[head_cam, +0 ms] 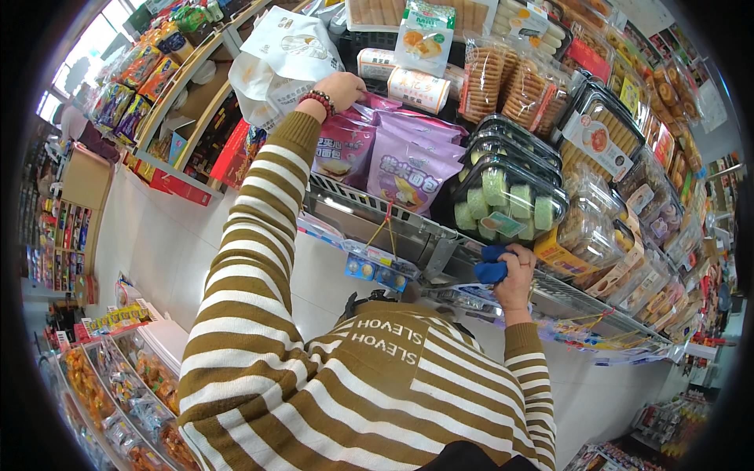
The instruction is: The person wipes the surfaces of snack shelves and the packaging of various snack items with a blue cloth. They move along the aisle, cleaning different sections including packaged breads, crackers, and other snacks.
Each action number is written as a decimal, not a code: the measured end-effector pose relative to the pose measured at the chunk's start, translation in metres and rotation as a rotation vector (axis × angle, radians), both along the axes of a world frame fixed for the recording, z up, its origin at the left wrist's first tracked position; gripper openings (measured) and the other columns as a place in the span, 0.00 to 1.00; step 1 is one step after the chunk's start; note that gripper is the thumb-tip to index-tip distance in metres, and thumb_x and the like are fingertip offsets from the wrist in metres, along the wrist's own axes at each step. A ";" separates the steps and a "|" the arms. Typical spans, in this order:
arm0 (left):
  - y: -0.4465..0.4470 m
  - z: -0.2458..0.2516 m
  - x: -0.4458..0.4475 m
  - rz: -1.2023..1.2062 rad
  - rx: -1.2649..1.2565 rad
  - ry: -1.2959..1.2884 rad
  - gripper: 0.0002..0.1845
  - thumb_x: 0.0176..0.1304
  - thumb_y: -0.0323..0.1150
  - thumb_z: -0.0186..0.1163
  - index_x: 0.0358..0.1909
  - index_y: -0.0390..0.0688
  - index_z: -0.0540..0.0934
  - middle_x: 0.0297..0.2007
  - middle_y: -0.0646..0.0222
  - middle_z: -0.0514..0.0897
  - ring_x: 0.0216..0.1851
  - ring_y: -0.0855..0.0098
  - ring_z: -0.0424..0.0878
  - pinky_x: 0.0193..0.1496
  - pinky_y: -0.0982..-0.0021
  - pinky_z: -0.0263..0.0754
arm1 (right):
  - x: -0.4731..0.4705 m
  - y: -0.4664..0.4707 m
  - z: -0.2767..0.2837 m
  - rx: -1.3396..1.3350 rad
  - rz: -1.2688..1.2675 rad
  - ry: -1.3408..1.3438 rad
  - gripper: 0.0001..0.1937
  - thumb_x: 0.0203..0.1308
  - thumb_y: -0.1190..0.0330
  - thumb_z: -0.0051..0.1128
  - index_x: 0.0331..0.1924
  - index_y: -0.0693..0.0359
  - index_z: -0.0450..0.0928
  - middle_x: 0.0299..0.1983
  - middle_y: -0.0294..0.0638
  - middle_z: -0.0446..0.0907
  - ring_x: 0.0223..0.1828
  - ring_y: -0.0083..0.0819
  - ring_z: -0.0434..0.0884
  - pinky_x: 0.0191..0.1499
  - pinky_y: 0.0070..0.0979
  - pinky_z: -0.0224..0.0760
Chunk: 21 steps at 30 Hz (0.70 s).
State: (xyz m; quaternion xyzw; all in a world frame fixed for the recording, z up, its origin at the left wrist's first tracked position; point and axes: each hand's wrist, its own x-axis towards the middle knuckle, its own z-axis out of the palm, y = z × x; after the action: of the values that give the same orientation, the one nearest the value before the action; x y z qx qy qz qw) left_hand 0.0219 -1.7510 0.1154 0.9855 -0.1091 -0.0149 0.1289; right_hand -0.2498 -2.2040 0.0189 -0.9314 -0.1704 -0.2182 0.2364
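Note:
My left hand [340, 93], with a beaded bracelet at the wrist, reaches to the top of the pink bread bags [343, 150] at the shelf's left. Its fingers curl down there; the fingertips are partly hidden, so a grip cannot be told. Purple bread bags [412, 168] stand just right of the pink ones. White toast bags [288, 47] lie beside and beyond this hand. My right hand [513, 278] holds a bunched blue cloth [491, 266] at the shelf's front edge. Directly above it are stacked clear-lidded trays of green cakes [509, 200].
Wrapped rolls [418, 88], bagged round biscuits [486, 79] and clear boxes of pastries [589, 235] crowd the shelf. A wire rail [353, 197] edges its front, with small blue packs [375, 271] hanging below. Candy bins [112, 400] stand lower left. A person [88, 132] is far left.

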 end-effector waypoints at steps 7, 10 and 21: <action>0.003 -0.007 -0.007 0.124 -0.018 -0.207 0.13 0.67 0.40 0.58 0.42 0.48 0.89 0.40 0.55 0.88 0.46 0.52 0.85 0.53 0.54 0.78 | -0.003 -0.001 -0.001 0.009 0.007 0.011 0.16 0.41 0.77 0.68 0.37 0.55 0.77 0.49 0.44 0.77 0.52 0.51 0.74 0.56 0.44 0.69; -0.003 -0.006 -0.003 0.147 0.072 -0.139 0.12 0.67 0.42 0.60 0.45 0.53 0.89 0.43 0.60 0.89 0.49 0.56 0.86 0.54 0.56 0.80 | -0.003 -0.002 -0.004 0.013 0.007 0.015 0.16 0.40 0.78 0.68 0.37 0.55 0.77 0.49 0.44 0.77 0.53 0.52 0.73 0.56 0.44 0.68; -0.007 0.008 -0.045 0.056 -0.170 -0.446 0.12 0.65 0.38 0.62 0.44 0.44 0.87 0.45 0.59 0.87 0.53 0.54 0.82 0.58 0.57 0.76 | -0.002 -0.002 -0.004 0.022 0.019 0.008 0.17 0.40 0.76 0.69 0.37 0.56 0.77 0.49 0.45 0.77 0.53 0.52 0.73 0.57 0.45 0.68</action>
State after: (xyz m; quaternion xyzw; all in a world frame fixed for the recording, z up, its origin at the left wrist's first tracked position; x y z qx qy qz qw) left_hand -0.0234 -1.7579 0.1239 0.9527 -0.1083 0.2158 0.1847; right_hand -0.2518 -2.2060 0.0153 -0.9279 -0.1759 -0.2142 0.2493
